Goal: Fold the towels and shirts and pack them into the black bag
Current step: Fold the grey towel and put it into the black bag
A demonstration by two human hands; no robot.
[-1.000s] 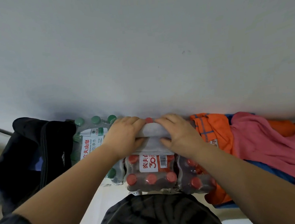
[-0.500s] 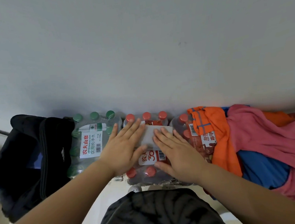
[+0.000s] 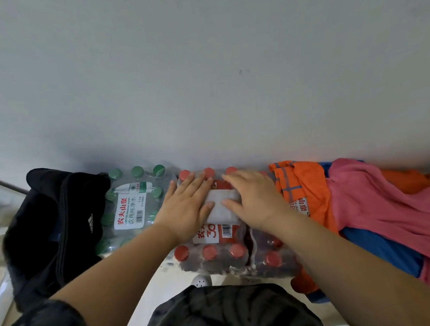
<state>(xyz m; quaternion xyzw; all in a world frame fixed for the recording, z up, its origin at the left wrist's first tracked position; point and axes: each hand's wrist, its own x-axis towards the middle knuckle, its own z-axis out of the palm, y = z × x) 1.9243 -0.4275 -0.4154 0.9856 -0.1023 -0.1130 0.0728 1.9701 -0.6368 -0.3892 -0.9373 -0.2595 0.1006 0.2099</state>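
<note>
A small folded grey towel (image 3: 221, 206) lies on a shrink-wrapped pack of red-capped bottles (image 3: 210, 253). My left hand (image 3: 186, 208) and my right hand (image 3: 252, 198) both press flat on the towel with straight fingers, one on each side. The black bag (image 3: 51, 227) stands open at the left, beside a pack of green-capped bottles (image 3: 132, 202). At the right lies a heap of clothes: an orange garment (image 3: 303, 186), a pink one (image 3: 382, 209) and a blue one (image 3: 377, 247).
A plain grey wall (image 3: 201, 73) rises right behind the bottle packs and the clothes. A second red-capped pack (image 3: 273, 258) lies partly under the orange garment. Pale floor (image 3: 166, 282) and a white shoe tip (image 3: 201, 281) show below, above my dark shirt.
A second ago both hands gripped the towel's far edge and folded it over. Now the fingers lie straight and press the folded towel flat; it looks smaller.
</note>
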